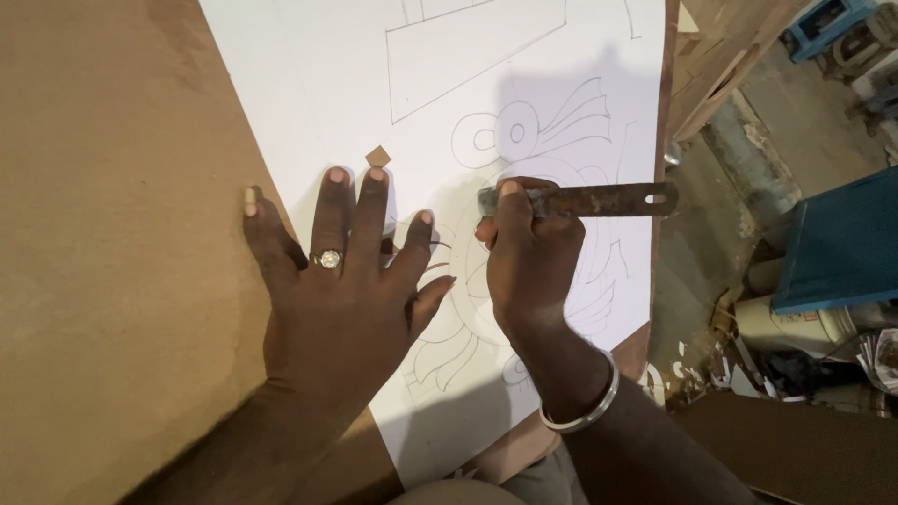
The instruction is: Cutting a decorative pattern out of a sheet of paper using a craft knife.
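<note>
Evidently, the thin, stiff, rusty metal blade strip (580, 199) is being pinched near its tip by the right hand (528, 257), while the light, floppy white drawing sheet (309, 84) is being flattened just beside that grip by the spread left hand (341, 299).

Cream cylindrical container (795, 327), faint label, lying on floor at right beneath blue box (842, 243).

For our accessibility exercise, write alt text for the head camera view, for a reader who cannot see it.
A person's right hand presses a flat rusty metal blade onto a white sheet bearing a pencilled ornamental drawing, while the left hand, wearing a ring, lies flat with fingers spread, holding the sheet on a brown board.
</note>
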